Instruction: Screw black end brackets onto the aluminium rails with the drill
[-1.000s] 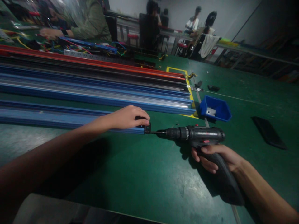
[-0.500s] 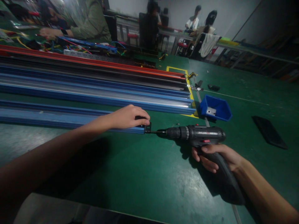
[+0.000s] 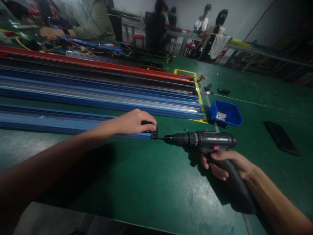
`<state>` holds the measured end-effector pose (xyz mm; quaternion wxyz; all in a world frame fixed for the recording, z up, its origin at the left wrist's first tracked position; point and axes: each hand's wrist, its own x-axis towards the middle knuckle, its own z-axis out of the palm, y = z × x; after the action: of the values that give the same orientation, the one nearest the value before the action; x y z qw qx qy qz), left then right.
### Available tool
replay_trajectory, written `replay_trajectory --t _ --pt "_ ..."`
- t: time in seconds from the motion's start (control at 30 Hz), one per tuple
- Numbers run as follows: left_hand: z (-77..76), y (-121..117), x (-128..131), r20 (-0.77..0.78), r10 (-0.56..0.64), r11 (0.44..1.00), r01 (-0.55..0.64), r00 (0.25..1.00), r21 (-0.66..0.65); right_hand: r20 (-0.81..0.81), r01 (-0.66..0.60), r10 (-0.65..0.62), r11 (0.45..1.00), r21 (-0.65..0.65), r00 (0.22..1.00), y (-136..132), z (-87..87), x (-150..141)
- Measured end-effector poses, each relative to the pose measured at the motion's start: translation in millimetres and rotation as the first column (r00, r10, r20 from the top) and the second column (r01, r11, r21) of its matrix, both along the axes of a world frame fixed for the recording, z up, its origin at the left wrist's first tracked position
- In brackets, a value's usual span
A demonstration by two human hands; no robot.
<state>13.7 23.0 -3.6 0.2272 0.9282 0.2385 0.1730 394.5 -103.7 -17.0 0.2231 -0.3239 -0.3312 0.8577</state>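
The right hand was wrapped around the handle of a black drill, its bit reaching the end of a blue rail on the tabletop. Farther off, the left hand was curled, thumb and fingers closed about a black bracket at that rail end. Beyond stood a blue bin.

The person's left forearm extends diagonally from lower left, the left hand back upward, fingers bent, thumb opposed. The right forearm enters from lower right; the right hand is curled in a grip, thumb above the fingers.
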Motion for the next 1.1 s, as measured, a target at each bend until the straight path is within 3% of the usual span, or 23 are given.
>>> replay_trajectory --t 1.1 --pt "-1.7 0.6 -0.3 0.021 0.006 1.000 -0.005 1.000 -0.012 -0.019 0.035 -0.036 0.999 -0.037 0.999 -1.5 -5.0 5.8"
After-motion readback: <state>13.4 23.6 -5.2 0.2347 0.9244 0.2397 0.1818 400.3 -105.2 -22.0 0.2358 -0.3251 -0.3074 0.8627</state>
